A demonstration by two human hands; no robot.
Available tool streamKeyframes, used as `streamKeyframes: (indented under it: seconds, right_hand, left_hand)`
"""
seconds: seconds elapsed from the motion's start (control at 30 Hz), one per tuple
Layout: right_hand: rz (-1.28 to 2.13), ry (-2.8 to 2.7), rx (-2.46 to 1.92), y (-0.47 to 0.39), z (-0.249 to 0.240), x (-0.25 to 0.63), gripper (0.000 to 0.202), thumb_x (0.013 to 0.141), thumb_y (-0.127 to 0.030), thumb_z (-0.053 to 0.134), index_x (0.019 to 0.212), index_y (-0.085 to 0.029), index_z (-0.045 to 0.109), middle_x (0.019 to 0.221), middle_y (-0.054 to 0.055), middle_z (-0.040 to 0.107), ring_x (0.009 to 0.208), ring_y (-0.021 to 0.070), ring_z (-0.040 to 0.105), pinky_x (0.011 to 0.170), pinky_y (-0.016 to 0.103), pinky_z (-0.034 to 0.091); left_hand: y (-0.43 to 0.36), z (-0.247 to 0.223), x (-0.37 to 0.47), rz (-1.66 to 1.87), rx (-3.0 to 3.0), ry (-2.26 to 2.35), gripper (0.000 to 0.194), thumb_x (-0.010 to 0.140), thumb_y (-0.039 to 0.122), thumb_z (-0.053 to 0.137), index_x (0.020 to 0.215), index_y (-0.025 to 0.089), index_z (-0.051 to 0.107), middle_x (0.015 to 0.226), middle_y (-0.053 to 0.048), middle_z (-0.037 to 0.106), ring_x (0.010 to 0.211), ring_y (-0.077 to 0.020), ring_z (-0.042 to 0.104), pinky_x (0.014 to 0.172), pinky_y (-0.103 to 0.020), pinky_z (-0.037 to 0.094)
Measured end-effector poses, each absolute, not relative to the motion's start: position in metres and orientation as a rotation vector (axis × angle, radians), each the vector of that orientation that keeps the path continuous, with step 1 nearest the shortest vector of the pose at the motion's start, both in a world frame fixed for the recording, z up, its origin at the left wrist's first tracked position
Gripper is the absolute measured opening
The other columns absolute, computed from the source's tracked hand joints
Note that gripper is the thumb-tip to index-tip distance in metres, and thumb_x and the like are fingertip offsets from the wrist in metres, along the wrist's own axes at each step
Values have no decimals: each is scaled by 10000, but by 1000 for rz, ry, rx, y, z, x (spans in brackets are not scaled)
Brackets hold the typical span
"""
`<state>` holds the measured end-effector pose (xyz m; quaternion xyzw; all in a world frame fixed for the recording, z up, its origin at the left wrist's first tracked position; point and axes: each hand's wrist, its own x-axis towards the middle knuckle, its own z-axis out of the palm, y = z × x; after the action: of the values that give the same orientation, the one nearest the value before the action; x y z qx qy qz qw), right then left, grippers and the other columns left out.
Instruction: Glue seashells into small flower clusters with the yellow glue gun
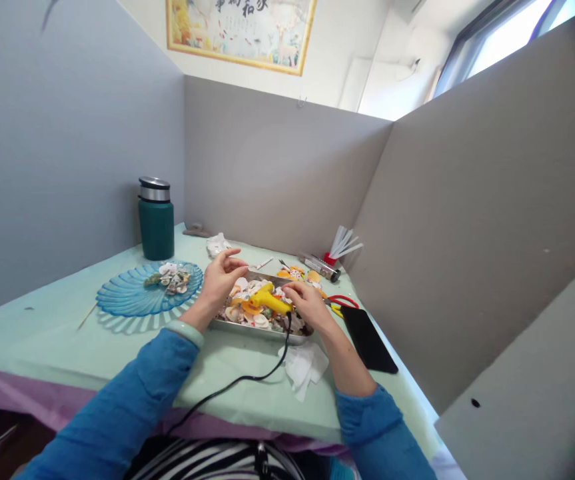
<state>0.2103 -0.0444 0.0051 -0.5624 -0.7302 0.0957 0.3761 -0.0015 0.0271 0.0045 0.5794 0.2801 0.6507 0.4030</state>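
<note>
Shells [260,321] fill the metal tray [248,329] at the frame's centre, a yellow glue gun [270,300] on top; I see the left hand [220,277] spread, but cannot tell whether the right hand [311,304] grips anything

Yellow glue gun [267,299] with black cord [247,379], over white, cream and orange shells [260,321] in a silver tray [247,329]. Pale green table [57,337], purple cloth [7,388] along the near edge. Toward the left edge, a translucent blue ribbed plate [122,287]; near the far left corner, a dark green, silver-topped flask [156,230]; by the right edge, a black phone [370,339]. Blue sleeves [117,407].
</note>
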Motion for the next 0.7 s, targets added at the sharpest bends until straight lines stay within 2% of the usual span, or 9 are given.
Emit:
streamKeyframes:
  seconds: [0.13,0.2,0.33,0.47,0.6,0.7]
  right_hand:
    - [-87,-1925,-1778,-45,3,215,194,834,-231,508,833,-199,699,901,45,699,854,182,604,702,254,387]
    - [-182,-1980,-1903,-44,2,214,192,824,-218,514,854,-219,703,915,50,705,897,199,606,699,258,382]
    - [-220,-2098,-2026,-38,1,210,217,776,-247,574,960,-243,690,946,60,704,912,231,612,684,275,387]
    - [-270,-2233,-2002,-30,3,207,205,727,-201,614,909,-241,702,955,77,692,940,255,599,701,292,390]
    - [-296,-2173,-1980,-33,3,207,136,789,-241,588,870,-189,685,940,110,685,935,258,601,727,303,396]
    - [-281,-1918,-1900,-39,3,210,223,843,-288,547,1008,-162,629,930,121,683,864,247,620,708,308,409]
  left_hand:
    - [28,2,-2,1639,1470,701,517,626,237,720,1101,146,538,752,-3,651,695,-133,620,697,-285,509]
    - [29,2,-2,1636,1470,700,517,626,233,719,1102,148,538,757,-5,652,703,-138,621,700,-291,511]
    - [27,4,-2,1624,1472,705,514,622,232,721,1094,144,539,760,-8,655,708,-141,623,701,-293,510]
    - [23,7,-1,1608,1475,710,528,615,244,726,1097,142,534,738,0,650,661,-137,617,674,-290,499]
    - [20,9,0,1583,1470,668,538,618,233,723,1108,141,521,732,3,644,653,-133,613,665,-285,489]
    - [17,10,0,1558,1456,616,526,624,222,721,1105,144,522,737,7,638,668,-127,614,674,-277,487]
